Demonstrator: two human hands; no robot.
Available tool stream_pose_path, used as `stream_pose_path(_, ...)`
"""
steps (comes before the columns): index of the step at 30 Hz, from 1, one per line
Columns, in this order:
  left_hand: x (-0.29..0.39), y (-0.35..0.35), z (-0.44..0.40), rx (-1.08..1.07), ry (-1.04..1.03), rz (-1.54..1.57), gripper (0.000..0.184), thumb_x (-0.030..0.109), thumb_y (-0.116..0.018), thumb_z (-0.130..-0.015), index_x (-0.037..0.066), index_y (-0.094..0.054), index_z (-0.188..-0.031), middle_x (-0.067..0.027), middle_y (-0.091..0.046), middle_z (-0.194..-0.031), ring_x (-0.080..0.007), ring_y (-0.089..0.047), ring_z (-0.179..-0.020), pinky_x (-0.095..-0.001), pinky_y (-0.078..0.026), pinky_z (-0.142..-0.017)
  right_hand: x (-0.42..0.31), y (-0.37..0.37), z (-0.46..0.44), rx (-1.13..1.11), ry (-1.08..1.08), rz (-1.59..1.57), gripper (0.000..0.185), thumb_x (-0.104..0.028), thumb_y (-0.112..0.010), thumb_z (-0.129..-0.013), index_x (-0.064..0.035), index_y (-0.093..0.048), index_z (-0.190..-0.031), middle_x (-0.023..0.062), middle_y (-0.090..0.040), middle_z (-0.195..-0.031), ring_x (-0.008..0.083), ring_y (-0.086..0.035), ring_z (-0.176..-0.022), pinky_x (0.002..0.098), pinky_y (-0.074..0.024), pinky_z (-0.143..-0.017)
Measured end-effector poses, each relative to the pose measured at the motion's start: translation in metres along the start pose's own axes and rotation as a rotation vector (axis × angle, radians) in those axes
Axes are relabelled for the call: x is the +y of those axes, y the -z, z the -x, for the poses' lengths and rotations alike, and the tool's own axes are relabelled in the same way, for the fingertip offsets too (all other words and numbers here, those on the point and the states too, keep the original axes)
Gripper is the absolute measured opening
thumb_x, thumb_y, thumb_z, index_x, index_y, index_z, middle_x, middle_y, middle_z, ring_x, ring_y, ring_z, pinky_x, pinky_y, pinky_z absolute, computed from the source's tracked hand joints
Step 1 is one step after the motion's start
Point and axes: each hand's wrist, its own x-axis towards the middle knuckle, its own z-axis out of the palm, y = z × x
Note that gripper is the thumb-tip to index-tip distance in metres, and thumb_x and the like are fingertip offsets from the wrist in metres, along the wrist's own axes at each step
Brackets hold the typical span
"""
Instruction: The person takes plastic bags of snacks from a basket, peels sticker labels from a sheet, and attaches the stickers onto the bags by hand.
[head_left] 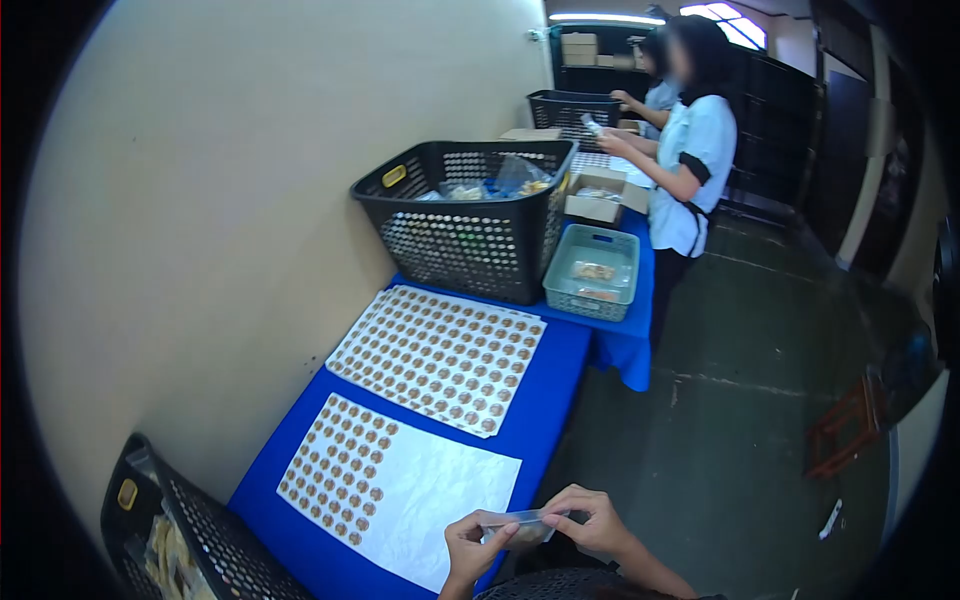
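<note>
- A small clear plastic packet with pale contents (528,534) is held in the air near the bottom of the view, close to the front edge of the table; its contents cannot be identified.
- Its long axis is set crosswise, running from hand to hand, so that neither hand is clearly nearer.
- The left end is pinched between thumb and fingers by the left hand (468,548).
- The opposite upper corner is pinched likewise by the right hand (588,522).
- A white paper sheet partly covered with round brown labels (440,490) is seen just beyond the left hand; its label-free part is turned toward the packet.
- A stack of white sheets fully covered with round labels (440,360) is placed farther off.
- Both are supported by a table covered in blue cloth (556,372).
- Behind the stack, a large black perforated plastic basket (460,250) is shown.
</note>
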Motion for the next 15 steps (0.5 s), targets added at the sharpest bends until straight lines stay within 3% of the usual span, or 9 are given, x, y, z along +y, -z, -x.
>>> stream_pose_path(2,-0.003,-0.001,0.0,-0.072,-0.005,0.038,0.011,0.005,-0.059,-0.073,-0.005,-0.06,-0.077,-0.0119,-0.06,-0.073,-0.0152,-0.056,-0.066,-0.0246,-0.043,-0.063,0.004,0.002,0.014,0.16,0.001,0.081,0.007,-0.007,-0.063,-0.069,-0.0015,-0.062,-0.072,0.0059,-0.059,-0.07,0.0141,-0.053,-0.066,0.0244,-0.0425,-0.061)
stream_pose_path(7,-0.009,-0.015,0.004,-0.104,0.021,0.083,0.013,0.007,-0.056,-0.075,-0.006,-0.06,-0.074,-0.013,-0.061,-0.073,-0.0173,-0.057,-0.069,-0.0273,-0.044,-0.068,-0.002,0.007,0.038,0.25,0.025,0.098,0.007,-0.007,-0.064,-0.068,-0.0019,-0.06,-0.065,0.0052,-0.058,-0.065,0.013,-0.052,-0.06,0.0235,-0.0413,-0.056)
stream_pose_path(10,-0.007,-0.025,0.007,-0.198,-0.027,0.084,0.016,0.005,-0.053,-0.077,-0.006,-0.057,-0.088,-0.0148,-0.059,-0.087,-0.0182,-0.056,-0.08,-0.0292,-0.044,-0.072,-0.009,0.013,0.045,0.268,0.052,0.142,0.007,-0.005,-0.064,-0.068,-0.002,-0.059,-0.065,0.0053,-0.057,-0.065,0.0133,-0.053,-0.06,0.0231,-0.0412,-0.056)
stream_pose_path(12,0.004,-0.041,0.013,0.045,-0.056,0.053,0.026,0.003,-0.054,-0.076,-0.004,-0.049,-0.1,-0.0119,-0.05,-0.101,-0.0186,-0.051,-0.09,-0.0283,-0.04,-0.08,-0.006,0.016,0.051,0.356,0.069,0.097,0.006,-0.005,-0.062,-0.07,-0.0011,-0.058,-0.069,0.0068,-0.058,-0.073,0.0114,-0.054,-0.065,0.0224,-0.0423,-0.059)
stream_pose_path(13,0.004,-0.044,0.014,0.043,-0.063,0.053,0.026,0.003,-0.054,-0.076,-0.004,-0.049,-0.1,-0.0119,-0.05,-0.101,-0.0186,-0.051,-0.09,-0.0283,-0.04,-0.08,-0.006,0.016,0.052,0.357,0.077,0.097,0.006,-0.005,-0.062,-0.07,-0.0011,-0.058,-0.069,0.0068,-0.058,-0.073,0.0114,-0.054,-0.065,0.0224,-0.0423,-0.059)
stream_pose_path(15,0.0,-0.048,0.018,0.025,-0.173,-0.014,0.032,-0.001,-0.053,-0.075,-0.006,-0.046,-0.106,-0.0142,-0.052,-0.101,-0.0205,-0.049,-0.097,-0.0295,-0.037,-0.085,-0.006,0.019,0.054,0.611,0.02,-0.193,0.005,-0.004,-0.059,-0.073,-0.0002,-0.056,-0.074,0.0097,-0.058,-0.083,0.0107,-0.055,-0.072,0.0218,-0.0435,-0.063)
